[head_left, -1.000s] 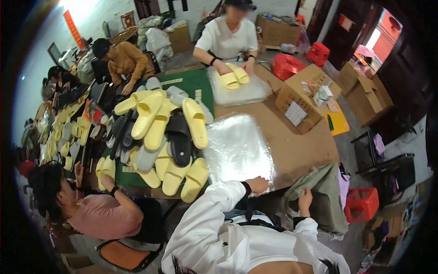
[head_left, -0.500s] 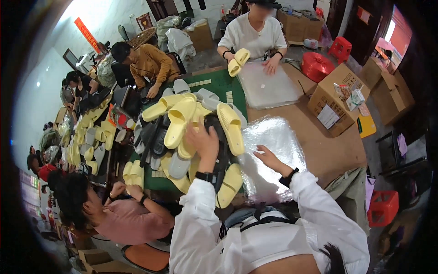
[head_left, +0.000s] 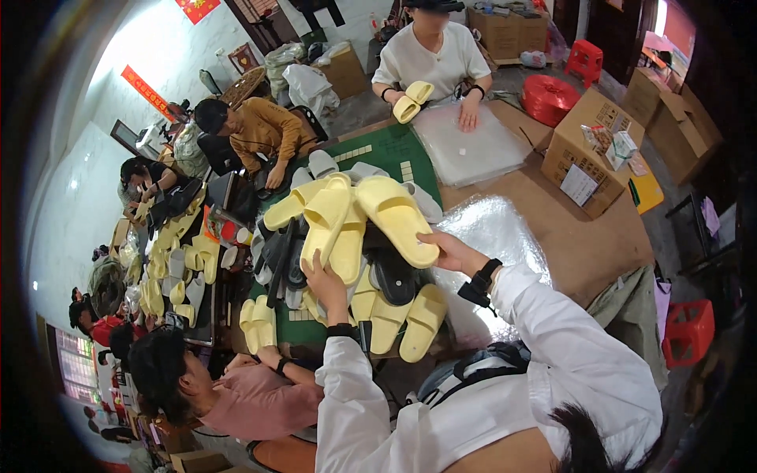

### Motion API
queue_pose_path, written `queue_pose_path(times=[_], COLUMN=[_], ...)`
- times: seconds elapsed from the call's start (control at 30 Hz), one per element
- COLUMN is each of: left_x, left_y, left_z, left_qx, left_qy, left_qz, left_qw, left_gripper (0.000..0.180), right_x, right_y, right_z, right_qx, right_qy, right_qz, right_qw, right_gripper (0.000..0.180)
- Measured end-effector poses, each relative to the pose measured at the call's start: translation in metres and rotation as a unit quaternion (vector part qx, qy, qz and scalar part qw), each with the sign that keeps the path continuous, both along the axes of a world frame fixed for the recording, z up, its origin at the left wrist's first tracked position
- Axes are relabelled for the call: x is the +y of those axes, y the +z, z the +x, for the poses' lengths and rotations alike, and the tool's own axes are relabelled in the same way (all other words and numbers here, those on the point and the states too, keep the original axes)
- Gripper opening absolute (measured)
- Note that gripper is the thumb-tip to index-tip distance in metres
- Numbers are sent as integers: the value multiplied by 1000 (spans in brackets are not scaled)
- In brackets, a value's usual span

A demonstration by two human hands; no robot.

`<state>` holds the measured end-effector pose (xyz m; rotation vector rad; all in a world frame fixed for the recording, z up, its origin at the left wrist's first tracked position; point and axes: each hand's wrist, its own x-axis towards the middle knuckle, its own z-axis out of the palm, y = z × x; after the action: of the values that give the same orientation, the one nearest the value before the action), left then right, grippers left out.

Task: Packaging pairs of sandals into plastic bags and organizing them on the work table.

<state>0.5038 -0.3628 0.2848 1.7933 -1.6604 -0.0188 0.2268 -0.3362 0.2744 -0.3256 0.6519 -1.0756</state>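
Observation:
Yellow, grey and black slide slippers lie heaped on the green table top (head_left: 382, 142). My right hand (head_left: 451, 252) pinches the heel of a yellow slipper (head_left: 394, 219), its toe pointing away over the pile. Closed round the heel of another yellow slipper (head_left: 325, 214) is my left hand (head_left: 325, 282). A further yellow slipper (head_left: 347, 251) shows between these two. Under them, a black slipper (head_left: 392, 277) and more yellow slippers (head_left: 423, 323) lie by the near edge. Clear plastic bags (head_left: 497, 236) lie flat beside my right forearm.
Across the table a person in white holds a pair of yellow slippers (head_left: 412, 102) over another bag stack (head_left: 473, 150). A cardboard box (head_left: 587, 158) stands at the right, red twine (head_left: 546, 98) behind it. Close on my left, a person in pink has yellow slippers (head_left: 258, 323).
My right hand has moved left from over the plastic bags and taken a yellow slipper by its heel. My left hand has drawn back nearer and closed on another slipper's heel.

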Motion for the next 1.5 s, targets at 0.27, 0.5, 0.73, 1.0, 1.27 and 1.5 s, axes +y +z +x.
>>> queue_pose_path(times=[0.27, 0.5, 0.73, 1.0, 1.27, 1.5], left_x=[1, 45, 70, 116, 145, 166], left_y=[-9, 24, -114, -135, -157, -195], left_z=[5, -94, -186, -242, -262, -251], left_qx=[2, -124, 504, 559, 306, 69], left_qy=[33, 121, -350, -279, -255, -449], left_qz=[-26, -71, 206, 692, 573, 368], left_qw=[999, 982, 762, 362, 716, 811], left_gripper=[47, 59, 44, 55, 49, 33], right_x=[38, 123, 184, 193, 203, 176], right_y=[63, 52, 10, -55, -133, -170], right_z=[-43, -133, -180, -210, -235, -244], right_qx=[-159, -69, -21, -82, 197, 466], right_qy=[84, 39, 10, -162, -130, -227], right_qz=[-116, -35, 34, 141, 137, 6], right_qw=[977, 996, 999, 973, 962, 855], right_gripper=[51, 53, 49, 34, 29, 39])
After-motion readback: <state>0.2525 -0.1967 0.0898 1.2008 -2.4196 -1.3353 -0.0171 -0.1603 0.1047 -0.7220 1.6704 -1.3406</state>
